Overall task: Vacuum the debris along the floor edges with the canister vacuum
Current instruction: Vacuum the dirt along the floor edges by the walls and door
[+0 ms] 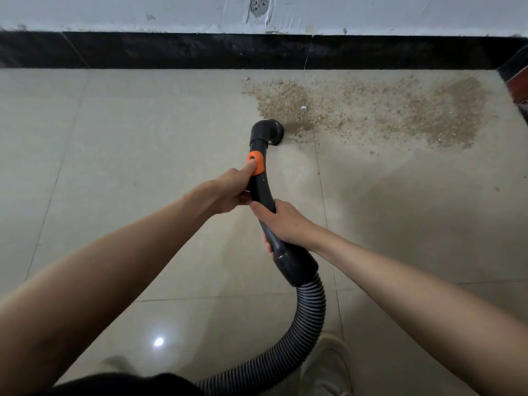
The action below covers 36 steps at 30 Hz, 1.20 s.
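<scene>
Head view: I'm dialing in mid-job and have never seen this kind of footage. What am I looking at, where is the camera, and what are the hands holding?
There is one picture, from a camera worn on a person's head, looking forward and down. No robot is involved; the two bare arms are the person's own. The left hand grips the black vacuum handle high up, with a finger on its orange button. The right hand grips the same handle lower down, just above the ribbed hose, which curves back toward the person. The round nozzle sits at the left edge of a patch of sandy debris on the tiled floor. The debris lies near the black baseboard under the wall. A shoe shows at the bottom.
</scene>
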Available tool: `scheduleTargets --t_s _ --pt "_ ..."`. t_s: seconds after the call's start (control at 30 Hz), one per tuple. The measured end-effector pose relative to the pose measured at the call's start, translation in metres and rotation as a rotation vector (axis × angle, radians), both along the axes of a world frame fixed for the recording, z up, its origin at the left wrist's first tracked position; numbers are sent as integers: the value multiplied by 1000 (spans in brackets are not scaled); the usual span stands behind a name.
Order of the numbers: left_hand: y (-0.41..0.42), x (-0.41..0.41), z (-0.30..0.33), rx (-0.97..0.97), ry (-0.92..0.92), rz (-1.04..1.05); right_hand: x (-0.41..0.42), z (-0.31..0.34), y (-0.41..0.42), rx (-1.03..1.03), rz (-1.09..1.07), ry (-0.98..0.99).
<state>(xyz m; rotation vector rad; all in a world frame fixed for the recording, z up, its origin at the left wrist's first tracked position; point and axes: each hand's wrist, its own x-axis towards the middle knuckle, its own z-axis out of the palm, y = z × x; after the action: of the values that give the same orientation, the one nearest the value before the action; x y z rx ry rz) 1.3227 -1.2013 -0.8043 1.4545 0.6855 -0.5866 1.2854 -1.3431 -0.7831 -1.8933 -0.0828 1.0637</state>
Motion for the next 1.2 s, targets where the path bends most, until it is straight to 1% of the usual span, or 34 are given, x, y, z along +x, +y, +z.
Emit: scheduleTargets --t_s 0.13,0.23,0.33,0.43,0.57,0.63,0.77,0.83,0.93,1.07,1.2 --pt "9 25 7 34 -8 83 31 1 10 24 48 -7" --pt "15 35 17 29 -2 103 47 4 17 45 78 -7" --pt "17 42 25 69 -3 135 56 9 18 41 115 23" --pt "9 50 36 116 -29 183 66 20 10 46 141 42" --pt "11 63 57 116 -82 267 76 33 -2 14 157 32" --pt "17 69 65 108 -89 302 81 39 -6 -30 163 -28" --pt "32 81 76 77 -109 398 92 59 -4 -186 254 -368" --pt "36 89 73 47 -130 453 96 61 4 -217 240 -477" --pt "36 100 62 -10 -141 547 102 52 20 -231 205 -506" --pt "32 104 43 -57 -75 572 114 39 35 -252 185 -467" --pt "37 109 25 -104 -13 596 124 27 46 -317 214 -463"
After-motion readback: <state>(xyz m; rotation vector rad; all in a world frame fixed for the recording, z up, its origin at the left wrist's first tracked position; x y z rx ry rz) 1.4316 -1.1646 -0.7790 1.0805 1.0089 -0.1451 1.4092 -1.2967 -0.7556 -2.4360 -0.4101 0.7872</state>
